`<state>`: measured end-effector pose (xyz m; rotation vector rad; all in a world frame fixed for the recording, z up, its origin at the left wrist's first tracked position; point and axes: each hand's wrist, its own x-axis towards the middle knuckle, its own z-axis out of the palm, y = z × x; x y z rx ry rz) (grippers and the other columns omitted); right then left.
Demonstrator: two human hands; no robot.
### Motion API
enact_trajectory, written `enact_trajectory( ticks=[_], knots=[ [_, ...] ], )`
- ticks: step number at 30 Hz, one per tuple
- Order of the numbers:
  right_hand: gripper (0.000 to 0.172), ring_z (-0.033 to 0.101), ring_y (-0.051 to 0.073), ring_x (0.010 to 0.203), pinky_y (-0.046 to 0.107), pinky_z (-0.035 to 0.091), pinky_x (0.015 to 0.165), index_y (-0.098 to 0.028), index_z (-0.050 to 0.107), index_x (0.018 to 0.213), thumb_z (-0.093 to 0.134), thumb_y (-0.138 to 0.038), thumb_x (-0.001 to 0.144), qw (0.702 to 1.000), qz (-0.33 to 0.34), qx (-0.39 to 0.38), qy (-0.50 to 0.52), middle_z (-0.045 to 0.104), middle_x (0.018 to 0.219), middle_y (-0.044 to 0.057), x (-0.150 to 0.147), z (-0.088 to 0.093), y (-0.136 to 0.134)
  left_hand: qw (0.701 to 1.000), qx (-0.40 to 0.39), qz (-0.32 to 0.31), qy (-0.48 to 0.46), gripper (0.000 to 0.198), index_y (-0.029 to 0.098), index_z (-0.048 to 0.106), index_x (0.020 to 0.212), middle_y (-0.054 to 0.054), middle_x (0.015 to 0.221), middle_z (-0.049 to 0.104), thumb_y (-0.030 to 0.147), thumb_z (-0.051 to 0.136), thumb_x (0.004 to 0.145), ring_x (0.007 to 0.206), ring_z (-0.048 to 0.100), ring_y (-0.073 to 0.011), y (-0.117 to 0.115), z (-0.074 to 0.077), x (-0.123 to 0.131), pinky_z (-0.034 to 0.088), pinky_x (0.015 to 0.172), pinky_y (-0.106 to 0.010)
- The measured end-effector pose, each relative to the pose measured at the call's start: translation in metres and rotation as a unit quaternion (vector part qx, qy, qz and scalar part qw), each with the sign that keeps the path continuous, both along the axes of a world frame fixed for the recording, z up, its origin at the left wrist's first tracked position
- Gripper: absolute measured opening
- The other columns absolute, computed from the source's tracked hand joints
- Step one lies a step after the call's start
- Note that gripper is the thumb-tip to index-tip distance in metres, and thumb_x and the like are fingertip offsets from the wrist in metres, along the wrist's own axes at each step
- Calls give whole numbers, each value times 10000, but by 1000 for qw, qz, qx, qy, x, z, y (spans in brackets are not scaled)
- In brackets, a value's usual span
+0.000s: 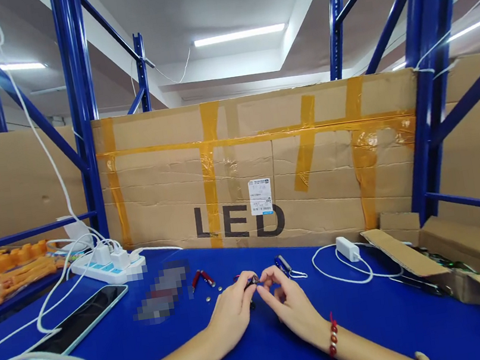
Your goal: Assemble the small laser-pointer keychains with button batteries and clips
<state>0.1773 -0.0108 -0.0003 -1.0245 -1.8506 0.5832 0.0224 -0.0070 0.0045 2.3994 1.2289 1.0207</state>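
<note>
My left hand (pixel 233 308) pinches a small dark cylindrical part with a shiny end (pixel 254 281) between thumb and fingertips; its exact kind is too small to tell. Close against it, my right hand (pixel 292 301) has thumb and forefinger curled together at the part's right side; whether something tiny sits between them is not visible. Left of the hands lie two short red tubes (pixel 202 279) and small silver discs (pixel 208 299). Just beyond my right hand is a blue and silver piece (pixel 284 265) with a metal clip (pixel 298 275). A dark bit shows beneath the fingers.
At left are a phone (pixel 84 319), a white power strip (pixel 120 267) and loose white cables. A white adapter (pixel 348 248) with its cord lies at right, near an open cardboard box (pixel 472 253). A tall cardboard sheet (pixel 157 204) stands behind the blue tabletop (pixel 266 356).
</note>
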Motion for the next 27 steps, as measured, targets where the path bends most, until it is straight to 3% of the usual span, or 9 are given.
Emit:
enact_trajectory(
  ticks=[6,14,19,23,27],
  knots=[
    [244,422,12,400,145,334,360,-227,454,1039,472,-362,837,994,67,-52,62,503,838,-17,6,-6,7,999,-24,26,-9,218,230,481,1005,2,885,643,244,288,906,769,603,-156,4,-3,1,403,684,-224],
    [220,449,8,378,144,345,355,-205,578,1014,498,-281,823,993,87,-64,39,555,816,4,10,-2,5,998,-61,-25,-8,261,215,522,978,6,790,633,282,281,903,695,579,-144,2,3,3,393,637,-213],
    [155,469,16,388,158,367,378,-178,637,882,576,-279,780,998,46,-23,33,570,795,8,13,-3,9,996,-76,-51,1,282,201,541,964,-11,842,637,290,280,907,751,582,-155,2,4,2,404,671,-225],
    [160,461,24,399,168,368,370,-168,657,831,626,-299,744,998,56,10,38,573,791,17,17,-4,12,996,-71,-61,11,281,204,567,932,-15,885,643,291,302,905,793,585,-163,2,1,0,411,739,-241],
    [182,453,50,453,178,377,388,-170,685,787,685,-320,684,996,46,66,36,581,749,24,21,-3,13,996,-53,-68,8,262,212,574,928,1,888,648,286,323,902,780,590,-157,1,0,-1,409,712,-232]
  ],
)
